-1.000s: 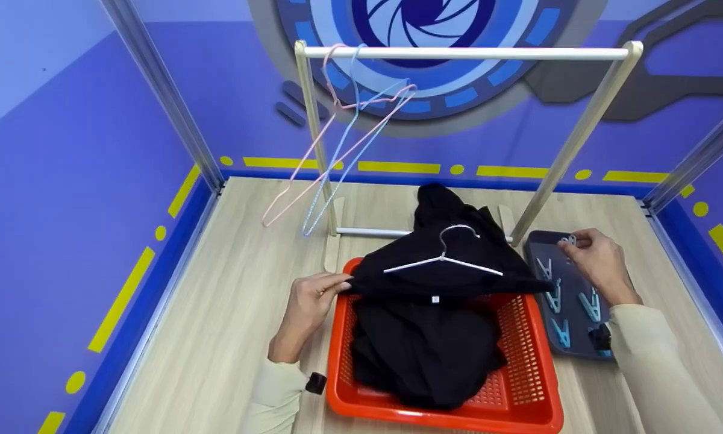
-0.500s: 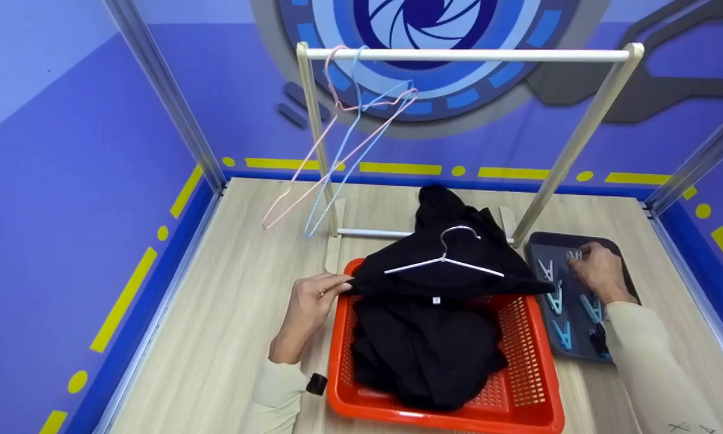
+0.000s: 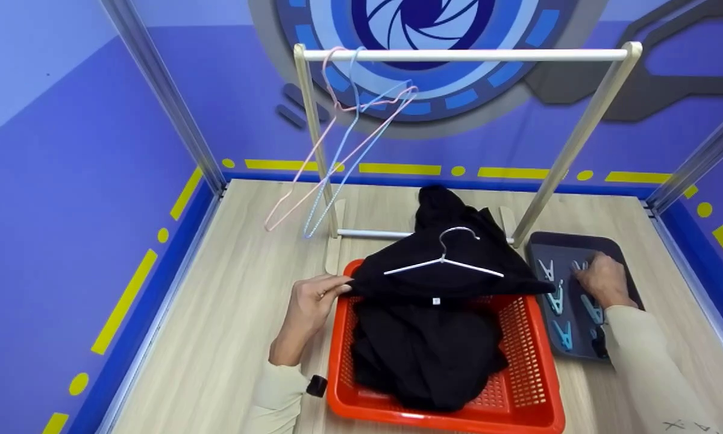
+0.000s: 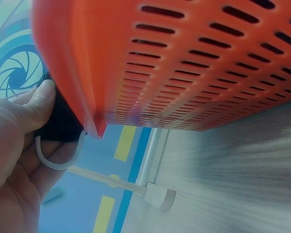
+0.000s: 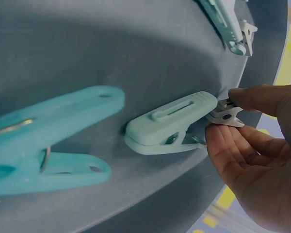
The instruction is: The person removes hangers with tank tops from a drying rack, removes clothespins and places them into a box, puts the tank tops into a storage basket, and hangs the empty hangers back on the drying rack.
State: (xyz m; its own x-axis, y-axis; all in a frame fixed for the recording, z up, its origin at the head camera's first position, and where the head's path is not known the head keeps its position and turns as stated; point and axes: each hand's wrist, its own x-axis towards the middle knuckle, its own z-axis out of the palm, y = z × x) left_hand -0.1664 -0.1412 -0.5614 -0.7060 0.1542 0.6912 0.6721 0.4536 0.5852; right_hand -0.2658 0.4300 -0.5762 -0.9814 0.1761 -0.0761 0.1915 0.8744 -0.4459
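Observation:
A white wire hanger (image 3: 443, 260) lies in the neckline of a black garment (image 3: 397, 283), its hook pointing up and away. My left hand (image 3: 310, 304) pinches the garment's left edge at the basket rim. In the left wrist view a white curved loop (image 4: 56, 165) pokes out of the black cloth beside the fingers. Over the dark grey tray (image 3: 563, 241), my right hand (image 3: 605, 280) pinches a small white clothespin (image 5: 227, 116) between thumb and fingers. A pale green clothespin (image 5: 169, 124) lies close by, with a larger teal clothespin (image 5: 43, 145) further left.
Below the garment stands a red basket (image 3: 440, 417) with more black cloth (image 3: 428, 355) in it. Behind rises a rack (image 3: 488, 55), with a pink hanger (image 3: 313, 150) and a blue hanger (image 3: 352, 129) on its left end. Several other clothespins lie in the tray.
My right hand has lowered and moved slightly toward me and to the right over the tray, with the white clothespin. The left hand has stayed on the garment's edge.

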